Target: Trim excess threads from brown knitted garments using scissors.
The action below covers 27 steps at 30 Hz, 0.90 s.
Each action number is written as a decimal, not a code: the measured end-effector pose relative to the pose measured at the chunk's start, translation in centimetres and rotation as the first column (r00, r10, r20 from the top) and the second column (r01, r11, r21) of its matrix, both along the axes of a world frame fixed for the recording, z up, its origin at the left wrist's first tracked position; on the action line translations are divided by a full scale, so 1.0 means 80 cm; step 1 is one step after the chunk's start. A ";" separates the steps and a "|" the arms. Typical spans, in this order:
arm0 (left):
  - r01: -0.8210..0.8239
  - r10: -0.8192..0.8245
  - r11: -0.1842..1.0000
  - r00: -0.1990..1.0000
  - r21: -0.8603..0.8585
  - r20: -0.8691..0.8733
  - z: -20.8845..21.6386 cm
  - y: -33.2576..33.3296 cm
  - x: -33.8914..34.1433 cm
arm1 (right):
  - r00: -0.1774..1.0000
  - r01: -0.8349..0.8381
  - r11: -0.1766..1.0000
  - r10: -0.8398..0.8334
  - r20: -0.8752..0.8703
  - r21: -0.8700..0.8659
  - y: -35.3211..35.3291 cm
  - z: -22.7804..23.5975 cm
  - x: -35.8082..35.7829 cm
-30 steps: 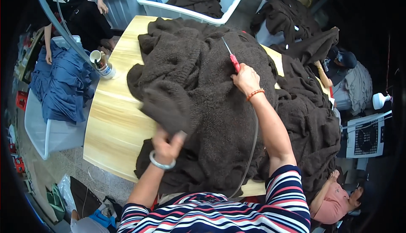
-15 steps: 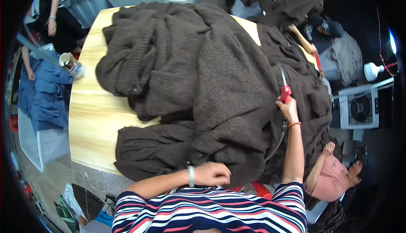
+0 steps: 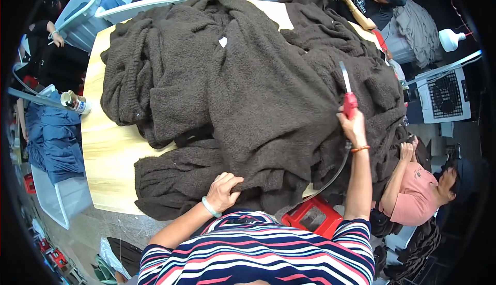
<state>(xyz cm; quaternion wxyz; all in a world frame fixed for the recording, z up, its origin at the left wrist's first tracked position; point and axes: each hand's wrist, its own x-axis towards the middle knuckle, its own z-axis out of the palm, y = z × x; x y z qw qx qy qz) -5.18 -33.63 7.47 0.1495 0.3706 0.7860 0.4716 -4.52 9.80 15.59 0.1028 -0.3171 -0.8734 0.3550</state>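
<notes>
Dark brown fuzzy knit garments (image 3: 258, 109) lie heaped over a light wooden table (image 3: 98, 166). A small white label (image 3: 222, 42) shows on the upper part of the nearest one. In my right hand (image 3: 354, 129) is a red air blow gun (image 3: 350, 104); its thin metal nozzle points away from me over the cloth, and a grey hose runs back from its lower end. Close to the near edge, my left hand (image 3: 223, 189) has its fingers curled on the brown fabric, pinching it.
A cup-like container (image 3: 77, 102) stands at the table's left edge. White bins (image 3: 150, 6) hold brown and blue cloth at the back and left. A red stool (image 3: 315, 215) is beneath the near edge. Co-workers (image 3: 413, 192) sit or stand at the right and the far left.
My left hand has moved left from in front of my body onto the garment's near edge. The cloth has shifted, showing the white label. My right hand keeps the blow gun in nearly the same place.
</notes>
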 end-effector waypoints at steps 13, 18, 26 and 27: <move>0.439 -0.638 0.759 0.650 0.481 0.414 0.107 0.034 -0.005 | 0.986 0.159 0.910 -0.124 -0.116 0.383 0.108 0.113 0.121; 0.516 -0.534 0.806 0.421 0.290 0.733 0.104 -0.020 -0.035 | 0.927 0.036 0.928 -0.170 0.333 0.371 0.030 0.080 0.149; 0.445 -0.157 0.894 0.408 -0.046 0.899 0.043 -0.101 -0.002 | 0.938 -0.276 0.952 0.236 0.253 0.133 -0.050 0.046 -0.021; 0.459 -0.132 0.885 0.414 -0.081 0.901 0.039 -0.103 0.003 | 0.943 -0.305 0.944 0.280 0.181 0.127 -0.054 0.043 -0.061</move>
